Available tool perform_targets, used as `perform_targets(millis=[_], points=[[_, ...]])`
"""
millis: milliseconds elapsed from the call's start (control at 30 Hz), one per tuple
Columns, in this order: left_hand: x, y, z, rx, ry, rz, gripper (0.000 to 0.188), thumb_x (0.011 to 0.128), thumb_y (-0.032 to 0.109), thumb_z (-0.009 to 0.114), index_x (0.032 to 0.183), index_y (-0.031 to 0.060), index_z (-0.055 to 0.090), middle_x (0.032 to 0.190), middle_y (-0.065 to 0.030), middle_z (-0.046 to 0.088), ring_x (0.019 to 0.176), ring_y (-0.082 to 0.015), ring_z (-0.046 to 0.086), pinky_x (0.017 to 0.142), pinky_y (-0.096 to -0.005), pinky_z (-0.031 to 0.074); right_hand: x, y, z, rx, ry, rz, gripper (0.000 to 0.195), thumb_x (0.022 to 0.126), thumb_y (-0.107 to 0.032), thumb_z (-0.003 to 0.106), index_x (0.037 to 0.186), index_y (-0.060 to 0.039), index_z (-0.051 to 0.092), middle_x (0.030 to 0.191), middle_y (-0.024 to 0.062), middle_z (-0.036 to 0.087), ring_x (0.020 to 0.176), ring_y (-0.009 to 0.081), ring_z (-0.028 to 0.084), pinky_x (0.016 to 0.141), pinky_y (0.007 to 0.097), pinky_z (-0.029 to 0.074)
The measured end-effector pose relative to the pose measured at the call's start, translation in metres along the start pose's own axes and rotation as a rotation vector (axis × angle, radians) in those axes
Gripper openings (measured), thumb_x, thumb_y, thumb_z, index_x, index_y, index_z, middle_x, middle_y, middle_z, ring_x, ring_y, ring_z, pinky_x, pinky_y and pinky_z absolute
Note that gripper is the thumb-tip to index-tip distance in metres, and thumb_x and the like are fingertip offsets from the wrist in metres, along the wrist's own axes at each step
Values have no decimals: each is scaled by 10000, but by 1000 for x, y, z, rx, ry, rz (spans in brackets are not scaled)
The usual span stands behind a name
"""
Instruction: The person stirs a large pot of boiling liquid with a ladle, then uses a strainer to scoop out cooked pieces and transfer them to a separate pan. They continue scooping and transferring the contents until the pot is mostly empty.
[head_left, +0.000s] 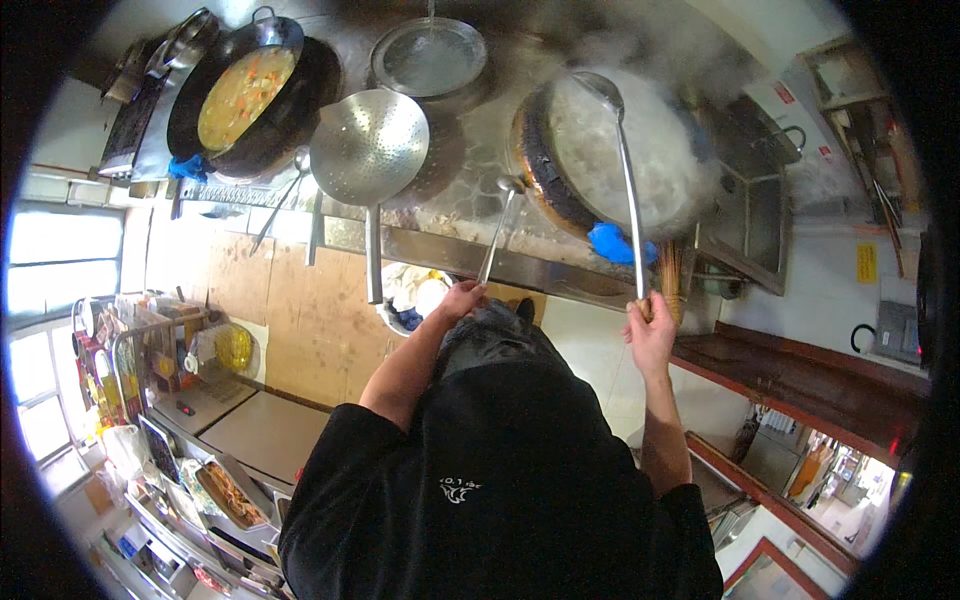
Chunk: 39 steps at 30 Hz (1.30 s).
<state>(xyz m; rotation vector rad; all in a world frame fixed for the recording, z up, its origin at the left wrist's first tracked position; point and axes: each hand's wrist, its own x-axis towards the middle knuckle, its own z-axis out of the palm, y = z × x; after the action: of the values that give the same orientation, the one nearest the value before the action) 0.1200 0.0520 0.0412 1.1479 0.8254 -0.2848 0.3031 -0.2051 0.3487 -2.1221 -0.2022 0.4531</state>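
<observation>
My right hand (649, 330) grips the end of a long metal ladle (631, 191). The ladle's bowl lies over the near-left part of a big wok (544, 161) full of pale, steaming liquid (652, 165). Lower and to the left, my left hand (463, 298) holds the handle of a small metal spoon (498, 234). That spoon's head is at the stove top, just left of the wok's rim. A blue cloth (611, 242) sits on the wok's near edge. Steam blurs the wok's far side.
A large perforated skimmer (369, 146) rests left of the spoon, its handle over the stove's front edge. Farther left, a second wok (311, 90) holds a pan of soup (244, 97) with orange pieces. A round metal lid (429, 57) lies behind. A bamboo brush (669, 274) stands near my right hand.
</observation>
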Motion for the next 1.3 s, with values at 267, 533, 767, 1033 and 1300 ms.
perform_targets(millis=[267, 533, 767, 1033, 1300], points=[[-58, -57, -156, -715, 417, 193, 428, 1009, 402, 449, 1289, 96, 556, 1171, -131, 639, 1012, -288, 631, 867, -427, 522, 109, -13, -62, -613, 266, -251, 361, 949, -364, 595, 1095, -36, 634, 838, 200, 686, 800, 435, 658, 708, 525, 510], [-122, 84, -153, -344, 441, 103, 270, 1026, 360, 505, 1033, 96, 564, 786, -60, 583, 520, -126, 508, 433, -271, 414, 183, 15, -17, -800, 158, -344, 323, 958, -281, 566, 1110, 0, 617, 863, 242, 683, 825, 442, 662, 712, 537, 530], [-145, 90, -128, -186, 444, 101, 289, 1016, 383, 530, 919, 111, 513, 672, -12, 502, 465, -95, 437, 395, -256, 365, 147, 33, -63, -747, -24, -323, 263, 943, -211, 584, 1132, -31, 615, 841, 229, 671, 801, 457, 635, 714, 545, 491], [-151, 85, -101, -92, 338, 82, 327, 1028, 388, 505, 1000, 65, 555, 671, 11, 462, 464, -91, 419, 410, -252, 363, 94, -33, -147, -731, -59, -93, 363, 934, -286, 632, 1226, -72, 634, 895, 235, 677, 839, 402, 671, 728, 468, 519], [-119, 98, -95, -7, 325, 70, 297, 1015, 351, 530, 912, 74, 556, 634, 26, 466, 450, -77, 430, 392, -249, 336, 55, -74, -222, -890, 109, -74, 388, 901, -262, 681, 1220, -44, 654, 906, 222, 687, 869, 387, 673, 747, 440, 516]])
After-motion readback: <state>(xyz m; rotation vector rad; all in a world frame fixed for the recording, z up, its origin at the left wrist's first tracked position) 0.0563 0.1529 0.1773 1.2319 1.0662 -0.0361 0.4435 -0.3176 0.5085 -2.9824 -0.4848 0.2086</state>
